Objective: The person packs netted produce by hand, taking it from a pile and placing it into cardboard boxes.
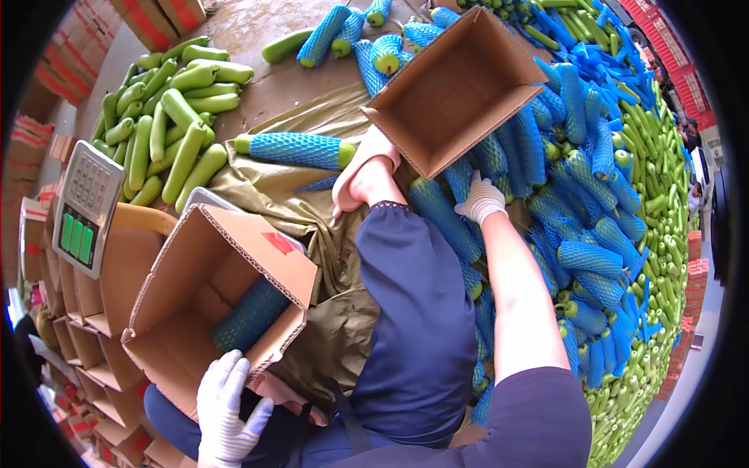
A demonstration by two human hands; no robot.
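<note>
My left hand (228, 405), in a striped white glove, has its fingers stretched out beside the near edge of a cardboard box (261, 242). Inside that box lies a long gourd in a blue foam net (253, 313). My right hand (481, 200), also gloved, reaches down into the heap of netted gourds (597, 257). Its fingers are apart and rest against a netted gourd (459, 181); no firm hold shows. Another netted gourd (296, 148) lies on the brown cloth (273, 195) by my foot.
A second open cardboard box (452, 93) tilts on the heap, showing its bare inside. Bare green gourds (187, 129) lie at upper left, with a large bank of them (659, 234) at right. A digital scale (87, 207) and stacked cartons (105, 366) stand at left.
</note>
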